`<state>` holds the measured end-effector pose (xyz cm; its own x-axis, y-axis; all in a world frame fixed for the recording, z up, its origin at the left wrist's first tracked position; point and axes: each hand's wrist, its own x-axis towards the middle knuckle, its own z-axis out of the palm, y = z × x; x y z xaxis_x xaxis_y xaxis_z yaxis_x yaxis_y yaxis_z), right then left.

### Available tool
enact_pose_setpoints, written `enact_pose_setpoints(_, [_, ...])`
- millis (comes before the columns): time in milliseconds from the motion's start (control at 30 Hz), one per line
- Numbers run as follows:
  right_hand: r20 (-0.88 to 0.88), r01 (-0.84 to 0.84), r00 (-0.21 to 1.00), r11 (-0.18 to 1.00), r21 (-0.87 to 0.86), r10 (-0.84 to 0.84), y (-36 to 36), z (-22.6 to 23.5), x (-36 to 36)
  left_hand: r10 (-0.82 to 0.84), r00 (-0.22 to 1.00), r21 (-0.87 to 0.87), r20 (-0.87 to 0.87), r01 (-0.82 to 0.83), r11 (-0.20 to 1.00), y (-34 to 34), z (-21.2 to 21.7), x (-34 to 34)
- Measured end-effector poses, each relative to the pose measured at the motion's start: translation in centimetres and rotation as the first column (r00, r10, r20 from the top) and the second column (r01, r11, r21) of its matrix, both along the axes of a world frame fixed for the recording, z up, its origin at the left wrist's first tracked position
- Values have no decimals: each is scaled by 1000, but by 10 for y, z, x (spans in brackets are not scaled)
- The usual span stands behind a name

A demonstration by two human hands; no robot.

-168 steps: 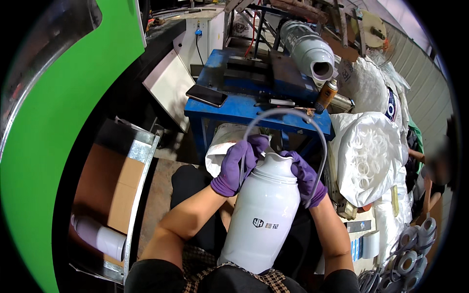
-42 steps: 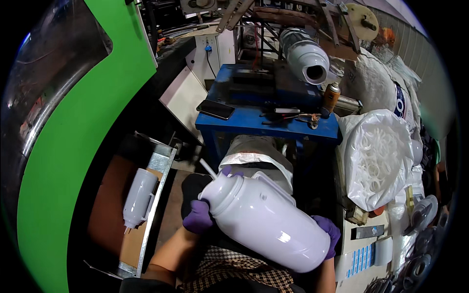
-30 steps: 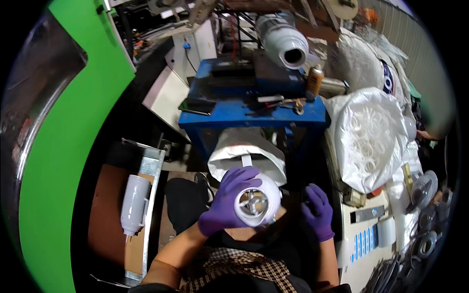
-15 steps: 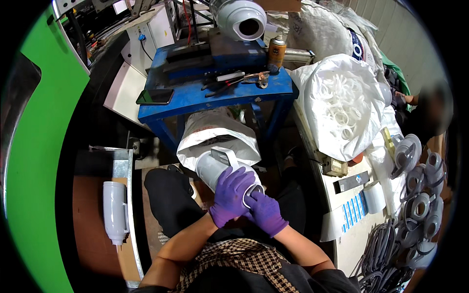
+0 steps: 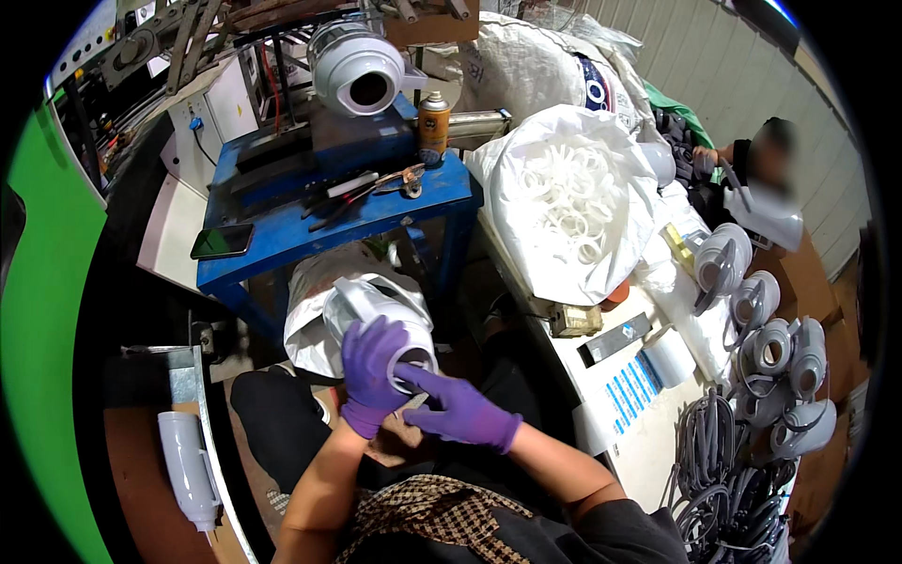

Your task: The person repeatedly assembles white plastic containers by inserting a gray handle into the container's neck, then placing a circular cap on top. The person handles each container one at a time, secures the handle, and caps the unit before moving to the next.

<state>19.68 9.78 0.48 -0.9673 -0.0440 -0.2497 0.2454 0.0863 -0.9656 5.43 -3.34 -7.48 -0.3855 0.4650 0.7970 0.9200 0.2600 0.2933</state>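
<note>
A pale grey plastic jug body with a side handle lies tilted in front of me, its round mouth towards me. My left hand, in a purple glove, is wrapped over its side near the mouth. My right hand, gloved in purple too, is at the mouth from the right. Its forefinger is stretched out to the rim and inner edge, with the thumb apart below. Whether something small lies between them, I cannot make out. Behind the jug body is an open white sack, partly hidden by it.
A blue bench carries a phone, pliers, a spray can and another jug body. On the right, a white table holds a bag of rings, grey parts and cords. Another person sits beyond.
My view has swung to the right, so the scene sits further left. My right hand has drawn back slightly, its forefinger now straighter at the mouth. My left hand keeps its hold.
</note>
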Motion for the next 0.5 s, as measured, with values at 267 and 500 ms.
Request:
enact_pose_setpoints(267, [-516,553,831,-409,726,207,274,34,-33,156,981,136,112,-171,976,-48,35,-24])
enact_pose_setpoints(500, [-225,359,928,-554,751,297,384,13,-49,72,993,123,98,-84,989,-54,41,-19])
